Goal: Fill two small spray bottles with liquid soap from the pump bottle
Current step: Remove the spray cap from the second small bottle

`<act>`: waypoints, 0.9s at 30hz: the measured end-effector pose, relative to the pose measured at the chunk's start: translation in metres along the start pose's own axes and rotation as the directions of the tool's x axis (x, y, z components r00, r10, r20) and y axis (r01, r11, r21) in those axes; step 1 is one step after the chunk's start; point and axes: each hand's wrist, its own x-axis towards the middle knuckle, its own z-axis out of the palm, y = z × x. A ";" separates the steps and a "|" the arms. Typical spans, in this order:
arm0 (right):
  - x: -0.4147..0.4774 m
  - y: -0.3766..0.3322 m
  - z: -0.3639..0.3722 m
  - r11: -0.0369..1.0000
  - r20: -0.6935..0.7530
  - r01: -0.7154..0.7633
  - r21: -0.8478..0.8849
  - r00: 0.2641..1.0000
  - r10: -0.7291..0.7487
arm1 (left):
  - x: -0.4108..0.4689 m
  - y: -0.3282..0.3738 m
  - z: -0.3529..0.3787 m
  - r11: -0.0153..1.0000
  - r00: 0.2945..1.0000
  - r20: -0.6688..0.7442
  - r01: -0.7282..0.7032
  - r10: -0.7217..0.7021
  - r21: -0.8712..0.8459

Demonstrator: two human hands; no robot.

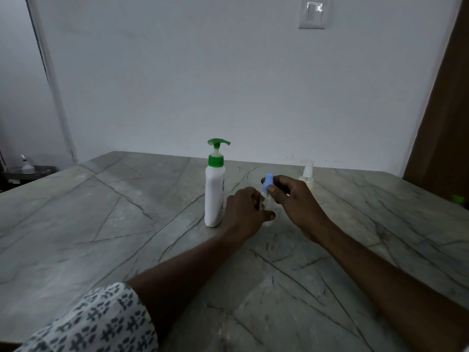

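A white pump bottle (214, 194) with a green pump head stands upright on the marble table (101, 212). Just right of it, my left hand (245, 212) is wrapped around the clear body of a small spray bottle (266, 201), mostly hidden by my fingers. My right hand (294, 199) pinches that bottle's blue spray top (268, 182) from the right. A second small spray bottle (307, 175), with a white top and pale contents, stands behind my right hand, partly hidden.
The table runs back to a white wall. A brown door edge (444, 123) stands at the right, with a small green object (458, 198) near it. A dark side surface (28, 171) with a small white item sits at far left.
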 end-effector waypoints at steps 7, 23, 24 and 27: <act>0.000 0.003 0.006 0.992 -0.098 -0.117 0.053 0.988 0.122 | 0.000 0.001 0.000 1.000 1.000 -0.004 -0.014 0.014 0.020; 0.001 -0.005 0.006 0.998 -0.124 -0.034 0.045 0.991 0.039 | 0.001 0.000 0.000 1.000 1.000 -0.021 0.003 -0.003 0.007; 0.001 -0.007 0.003 0.998 -0.127 -0.014 0.066 0.992 0.022 | 0.001 0.000 0.001 1.000 1.000 -0.021 0.003 -0.003 0.004; 0.002 -0.013 -0.006 0.988 -0.140 0.037 0.150 0.990 -0.016 | 0.001 -0.001 0.001 1.000 1.000 -0.023 0.009 -0.009 0.000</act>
